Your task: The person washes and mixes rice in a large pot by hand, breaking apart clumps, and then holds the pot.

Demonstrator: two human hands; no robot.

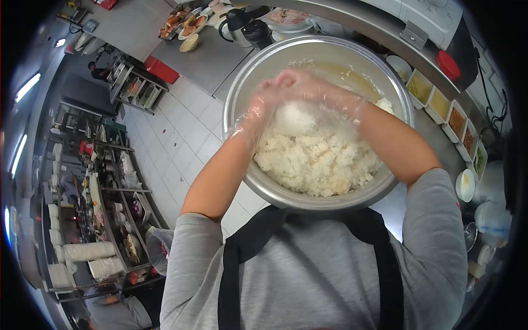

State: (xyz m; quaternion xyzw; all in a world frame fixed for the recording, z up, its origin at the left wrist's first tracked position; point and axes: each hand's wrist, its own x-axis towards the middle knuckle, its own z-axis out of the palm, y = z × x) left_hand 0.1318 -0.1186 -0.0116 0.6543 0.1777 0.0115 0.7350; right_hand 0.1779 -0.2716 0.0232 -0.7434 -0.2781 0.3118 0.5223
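Note:
A wide metal bowl (322, 204) in front of me holds a heap of loose white rice (324, 165). Over it, both hands wear clear plastic gloves and meet, fingers curled together. My left hand (263, 102) comes in from the left, and my right hand (308, 87) from the right, its fingers bent over against the left. Between the palms and wrists shows a rounded, smoother rice ball (297, 118), with the hands cupped around it. Their far side and part of the fingertips are blurred or hidden.
Several rectangular tubs of fillings (455, 121) line the right counter, near a small white bowl (465, 184). A dark-lidded jug (236, 27) and a plate of food (193, 26) stand at the back. Loaded shelves (104, 220) run along the left; other people are partly visible there.

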